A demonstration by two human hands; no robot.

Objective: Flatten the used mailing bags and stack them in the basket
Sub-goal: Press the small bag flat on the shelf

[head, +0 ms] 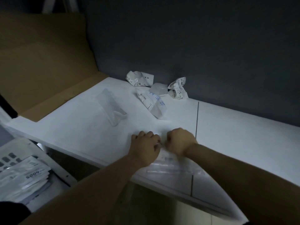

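A translucent mailing bag [170, 166] lies flat at the near edge of the white table [235, 135]. My left hand [146, 148] and my right hand [180, 142] sit close together at its far edge, fingers curled, each pinching the bag. Further back lie a clear flat bag [112, 109], a bag with blue writing [152, 104] and two crumpled bags [139, 78] [177, 88]. At the lower left, below table height, the white basket [55, 169] holds a stack of flattened bags [24, 176].
A brown cardboard sheet [45, 62] leans at the table's left end. A dark wall [194, 38] runs behind the table. A small folded bag [159, 89] lies between the crumpled ones. A seam [197, 117] splits the tabletop.
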